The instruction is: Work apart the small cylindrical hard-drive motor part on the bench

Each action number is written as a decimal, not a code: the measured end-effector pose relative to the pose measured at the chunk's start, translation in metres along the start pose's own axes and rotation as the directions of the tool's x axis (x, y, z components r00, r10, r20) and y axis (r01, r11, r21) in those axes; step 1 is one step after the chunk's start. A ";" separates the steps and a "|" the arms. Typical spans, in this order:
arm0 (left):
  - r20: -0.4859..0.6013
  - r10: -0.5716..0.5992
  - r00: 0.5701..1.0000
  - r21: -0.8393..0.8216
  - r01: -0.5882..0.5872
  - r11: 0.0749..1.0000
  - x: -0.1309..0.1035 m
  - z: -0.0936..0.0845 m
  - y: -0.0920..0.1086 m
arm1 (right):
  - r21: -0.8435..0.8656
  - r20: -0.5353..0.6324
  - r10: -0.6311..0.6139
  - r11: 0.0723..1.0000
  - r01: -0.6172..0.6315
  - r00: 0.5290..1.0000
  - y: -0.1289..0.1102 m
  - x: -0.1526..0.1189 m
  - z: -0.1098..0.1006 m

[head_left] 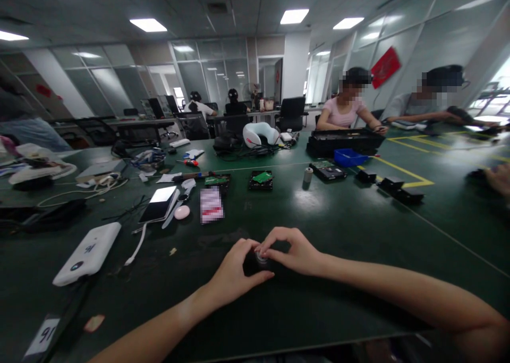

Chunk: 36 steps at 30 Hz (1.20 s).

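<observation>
My left hand (233, 272) and right hand (292, 254) both pinch a small dark part (255, 264) on the green table (338, 214); fingers curled closed around it; phone (159, 203) well apart.

A dark green table (350, 214) carries a white power bank (88, 252), a phone (159, 203), circuit boards (262, 179), and a blue tray (346, 157).
</observation>
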<state>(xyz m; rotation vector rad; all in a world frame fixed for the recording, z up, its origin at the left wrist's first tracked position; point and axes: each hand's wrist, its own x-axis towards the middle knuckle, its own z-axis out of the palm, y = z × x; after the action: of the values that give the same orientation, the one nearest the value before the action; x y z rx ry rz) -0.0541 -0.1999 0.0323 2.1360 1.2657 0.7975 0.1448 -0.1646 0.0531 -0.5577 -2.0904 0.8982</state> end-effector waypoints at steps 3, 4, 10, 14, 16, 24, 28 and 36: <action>-0.026 0.011 1.000 0.040 -0.010 0.999 0.002 -0.001 0.000 | -0.025 0.026 0.010 1.000 -0.009 1.000 -0.003 0.002 0.001; -0.028 0.016 0.999 0.040 -0.015 0.999 0.003 -0.001 0.000 | -0.032 0.027 0.016 0.999 -0.015 1.000 -0.003 0.002 0.001; -0.023 0.031 0.999 0.034 -0.030 0.999 0.003 0.000 -0.001 | -0.024 0.007 0.022 0.999 -0.022 1.000 -0.003 -0.002 0.002; -0.010 0.020 1.000 0.046 -0.020 0.999 0.002 -0.002 0.002 | -0.027 -0.010 -0.025 0.999 0.025 1.000 -0.002 -0.003 0.000; -0.005 0.022 1.000 0.050 -0.022 0.999 0.002 -0.003 0.003 | -0.047 -0.033 -0.056 0.997 0.054 0.998 -0.003 -0.003 -0.001; -0.013 0.036 0.999 0.066 -0.035 0.997 0.002 -0.002 0.002 | -0.143 0.051 -0.024 0.989 0.031 0.998 -0.011 0.001 -0.009; -0.006 0.039 0.999 0.067 -0.038 0.997 0.001 -0.001 0.001 | -0.176 0.067 -0.046 0.983 0.057 0.997 -0.009 0.001 -0.007; -0.005 0.036 0.999 0.043 -0.036 0.998 0.002 -0.001 0.002 | -0.167 0.071 -0.036 0.985 0.047 0.997 -0.003 0.002 -0.006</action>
<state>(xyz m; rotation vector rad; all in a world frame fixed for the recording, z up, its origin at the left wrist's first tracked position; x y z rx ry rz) -0.0532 -0.1982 0.0348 2.1981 1.2615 0.7988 0.1483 -0.1631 0.0587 -0.5764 -2.2454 0.7295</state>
